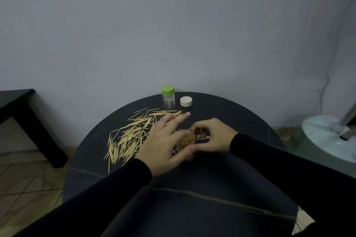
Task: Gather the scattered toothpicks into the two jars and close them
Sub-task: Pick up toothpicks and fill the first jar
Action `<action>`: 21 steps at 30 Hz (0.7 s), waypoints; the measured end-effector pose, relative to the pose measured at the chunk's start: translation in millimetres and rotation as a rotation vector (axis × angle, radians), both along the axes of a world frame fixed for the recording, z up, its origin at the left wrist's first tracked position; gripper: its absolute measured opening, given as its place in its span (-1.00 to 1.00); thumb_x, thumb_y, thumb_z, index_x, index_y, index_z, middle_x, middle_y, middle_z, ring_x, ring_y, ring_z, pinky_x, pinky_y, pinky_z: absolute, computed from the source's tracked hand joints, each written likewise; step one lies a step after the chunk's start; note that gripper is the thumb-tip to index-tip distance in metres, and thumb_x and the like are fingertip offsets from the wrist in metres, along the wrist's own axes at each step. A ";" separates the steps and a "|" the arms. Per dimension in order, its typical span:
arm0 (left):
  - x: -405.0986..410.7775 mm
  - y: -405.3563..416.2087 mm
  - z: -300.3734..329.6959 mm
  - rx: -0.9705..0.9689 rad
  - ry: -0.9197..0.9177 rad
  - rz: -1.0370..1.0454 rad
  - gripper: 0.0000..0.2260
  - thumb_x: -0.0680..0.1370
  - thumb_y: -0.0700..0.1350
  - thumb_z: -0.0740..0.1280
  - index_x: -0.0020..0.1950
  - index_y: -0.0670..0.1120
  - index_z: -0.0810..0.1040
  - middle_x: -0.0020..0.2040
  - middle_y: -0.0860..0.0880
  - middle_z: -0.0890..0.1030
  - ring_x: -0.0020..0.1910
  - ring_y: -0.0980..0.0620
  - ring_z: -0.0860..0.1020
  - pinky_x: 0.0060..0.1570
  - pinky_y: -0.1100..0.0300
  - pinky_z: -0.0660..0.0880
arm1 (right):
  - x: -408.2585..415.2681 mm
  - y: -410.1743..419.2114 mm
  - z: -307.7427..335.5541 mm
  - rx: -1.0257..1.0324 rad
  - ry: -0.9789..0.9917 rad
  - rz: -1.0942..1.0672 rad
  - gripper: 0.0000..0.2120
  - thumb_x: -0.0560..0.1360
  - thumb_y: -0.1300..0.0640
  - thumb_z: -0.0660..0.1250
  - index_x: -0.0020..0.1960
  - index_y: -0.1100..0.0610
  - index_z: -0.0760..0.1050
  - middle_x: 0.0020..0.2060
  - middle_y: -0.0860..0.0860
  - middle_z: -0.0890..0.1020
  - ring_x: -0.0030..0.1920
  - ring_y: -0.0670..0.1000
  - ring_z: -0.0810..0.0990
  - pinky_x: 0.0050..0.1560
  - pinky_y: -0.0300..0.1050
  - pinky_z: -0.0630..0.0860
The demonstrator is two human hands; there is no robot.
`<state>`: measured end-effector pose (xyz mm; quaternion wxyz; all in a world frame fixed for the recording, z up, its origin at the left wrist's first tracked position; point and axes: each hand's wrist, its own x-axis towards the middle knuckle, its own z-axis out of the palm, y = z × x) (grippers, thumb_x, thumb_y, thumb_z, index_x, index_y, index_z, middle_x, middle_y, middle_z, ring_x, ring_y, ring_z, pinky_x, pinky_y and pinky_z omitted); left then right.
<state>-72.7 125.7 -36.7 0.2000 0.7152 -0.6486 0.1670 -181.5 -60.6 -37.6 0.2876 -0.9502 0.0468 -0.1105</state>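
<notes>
An open clear jar [187, 143] packed with toothpicks stands in the middle of the round black table [221, 169]. My left hand [165, 142] holds the jar, thumb on its near side, index finger stretched out. My right hand [213, 134] pinches toothpicks at the jar's mouth. A heap of loose toothpicks [133, 134] lies to the left of the jar. At the far edge stands a second clear jar [169, 97] with a green lid on, a few toothpicks inside. A white lid [186, 101] lies beside it.
The table stands against a pale wall. A black bench [28, 121] stands to the left on a tiled floor. A white fan base [331, 134] sits on the right. My dark-clothed lap fills the bottom of the view.
</notes>
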 end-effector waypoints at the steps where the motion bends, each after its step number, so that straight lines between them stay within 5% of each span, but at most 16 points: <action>1: 2.2 -1.0 -0.2 -0.017 -0.007 0.013 -0.55 0.56 0.30 0.10 0.34 0.13 0.44 0.51 0.05 0.26 0.41 -0.06 0.25 0.29 -0.15 0.34 | -0.1 0.0 0.1 -0.001 0.001 0.000 -0.57 0.29 -0.28 0.42 0.06 -0.08 0.56 -0.19 -0.19 0.59 -0.17 -0.15 0.54 -0.16 -0.24 0.50; 6: 4.4 -0.7 -3.2 0.036 -0.075 0.026 -0.55 0.54 0.34 0.09 0.27 0.17 0.53 0.53 0.06 0.22 0.43 -0.10 0.24 0.25 -0.19 0.34 | 0.7 -2.0 -0.9 0.034 0.022 0.011 -0.62 0.33 -0.19 0.47 0.08 -0.06 0.57 -0.12 -0.20 0.60 -0.12 -0.20 0.54 -0.10 -0.27 0.49; 10: 1.5 -0.8 -0.7 0.075 0.004 0.124 -0.41 0.50 0.40 0.04 0.49 0.22 0.21 0.57 0.07 0.07 0.48 -0.02 0.06 0.36 -0.14 0.18 | 1.1 -1.8 -0.4 0.037 0.032 0.008 -0.60 0.35 -0.16 0.48 0.12 -0.03 0.55 -0.07 -0.17 0.60 -0.09 -0.20 0.54 -0.11 -0.33 0.47; 12: 1.3 -2.5 -3.1 0.150 0.007 0.143 -0.41 0.48 0.44 -0.02 0.46 0.27 0.24 0.58 0.10 -0.03 0.50 -0.01 -0.03 0.40 -0.19 0.09 | 1.5 -2.0 -0.9 0.044 0.024 0.014 -0.69 0.37 -0.12 0.49 0.06 -0.10 0.53 -0.09 -0.18 0.60 -0.11 -0.19 0.54 -0.13 -0.33 0.47; 16: 4.6 -2.1 -3.3 0.025 -0.035 0.080 -0.61 0.55 0.30 0.08 0.16 0.18 0.58 0.49 0.05 0.30 0.40 -0.06 0.23 0.24 -0.23 0.29 | 0.3 -0.8 -1.7 0.048 0.010 0.006 -0.73 0.35 -0.17 0.48 0.00 -0.15 0.55 -0.19 -0.23 0.58 -0.19 -0.23 0.50 -0.19 -0.32 0.42; 21: 10.4 1.3 -7.4 -0.107 -0.059 0.206 -0.58 0.56 0.22 0.10 0.27 0.08 0.56 0.43 0.05 0.40 0.34 -0.05 0.31 0.21 -0.09 0.28 | 0.4 0.0 -1.8 0.053 0.009 -0.002 -0.61 0.30 -0.23 0.50 0.04 -0.10 0.58 -0.15 -0.21 0.60 -0.17 -0.21 0.51 -0.14 -0.26 0.45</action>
